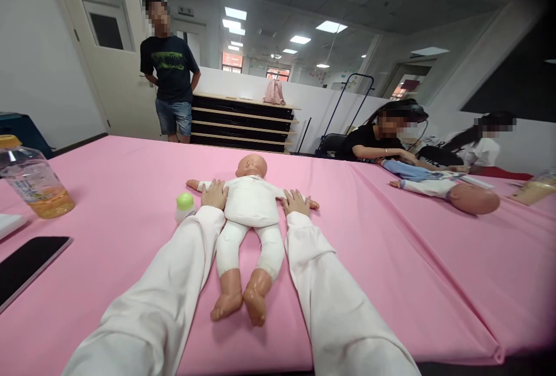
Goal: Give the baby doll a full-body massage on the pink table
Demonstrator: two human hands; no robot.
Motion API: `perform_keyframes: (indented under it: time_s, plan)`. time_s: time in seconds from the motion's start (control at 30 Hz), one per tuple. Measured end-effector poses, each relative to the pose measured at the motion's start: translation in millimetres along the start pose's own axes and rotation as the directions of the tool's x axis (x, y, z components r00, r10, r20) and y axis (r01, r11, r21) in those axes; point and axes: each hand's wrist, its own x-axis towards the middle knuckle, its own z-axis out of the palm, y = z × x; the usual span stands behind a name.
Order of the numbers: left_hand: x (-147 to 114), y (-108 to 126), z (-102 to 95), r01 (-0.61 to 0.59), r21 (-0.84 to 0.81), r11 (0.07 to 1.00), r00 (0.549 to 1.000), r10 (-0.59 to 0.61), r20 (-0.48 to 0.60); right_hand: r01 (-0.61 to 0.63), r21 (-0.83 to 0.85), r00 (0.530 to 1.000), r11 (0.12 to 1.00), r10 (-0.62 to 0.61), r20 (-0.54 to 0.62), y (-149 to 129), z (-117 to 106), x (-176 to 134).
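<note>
A baby doll (pixel 252 205) with a white cloth body lies on its back on the pink table cover, arms spread and feet toward me. Its head is turned to the left. My left hand (pixel 214 193) rests flat with fingers out over the doll's arm on the left side. On the other side, my right hand (pixel 297 201) lies over the other arm, fingers spread, and the doll's small hand shows past it. Just left of my left wrist stands a small white bottle with a green cap (pixel 185 207).
A drink bottle (pixel 37 182) and a dark phone (pixel 30 266) are at the left. Across the table to the right, a person (pixel 386 135) handles another doll (pixel 452 190), with a further person (pixel 482 147) beyond. Someone (pixel 169 75) stands by the door. The pink cover (pixel 391 283) has raised folds.
</note>
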Motion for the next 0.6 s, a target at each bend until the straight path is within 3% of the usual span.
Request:
perform_keyframes:
  time_s: [0.13, 0.2, 0.27, 0.37, 0.43, 0.53, 0.6]
  plan:
    - [-5, -6, -3.5, 0.126, 0.006, 0.992, 0.986, -0.124, -0.108, -0.157, 0.010, 0.986, 0.988, 0.157, -0.058, 9, -4, -6]
    - [-5, -8, -7.6, 0.177, -0.043, 0.983, 0.966, -0.182, -0.182, -0.143, 0.044, 0.986, 0.989, 0.146, -0.074, 8, -8, -8]
    - [-5, -6, -13.7, 0.134, -0.133, 0.982, 0.963, -0.161, -0.217, -0.051, 0.105, 0.996, 0.993, 0.058, -0.063, 3, -15, -9]
    - [-4, 9, -25.3, -0.085, -0.294, 0.952, 0.983, 0.032, -0.181, 0.099, 0.293, 0.995, 0.951, -0.086, -0.057, -17, -28, -11]
    - [-9, 25, -32.5, -0.231, -0.362, 0.903, 0.973, 0.206, -0.108, 0.206, 0.411, 0.978, 0.888, -0.194, -0.069, -37, -35, -16]
    - [-31, 42, -42.5, -0.428, -0.355, 0.831, 0.870, 0.485, 0.086, 0.348, 0.462, 0.916, 0.816, -0.400, 0.015, -62, -39, -33]
    - [-53, 43, -50.6, -0.516, -0.319, 0.795, 0.795, 0.583, 0.166, 0.393, 0.463, 0.876, 0.794, -0.476, 0.074, -65, -40, -52]
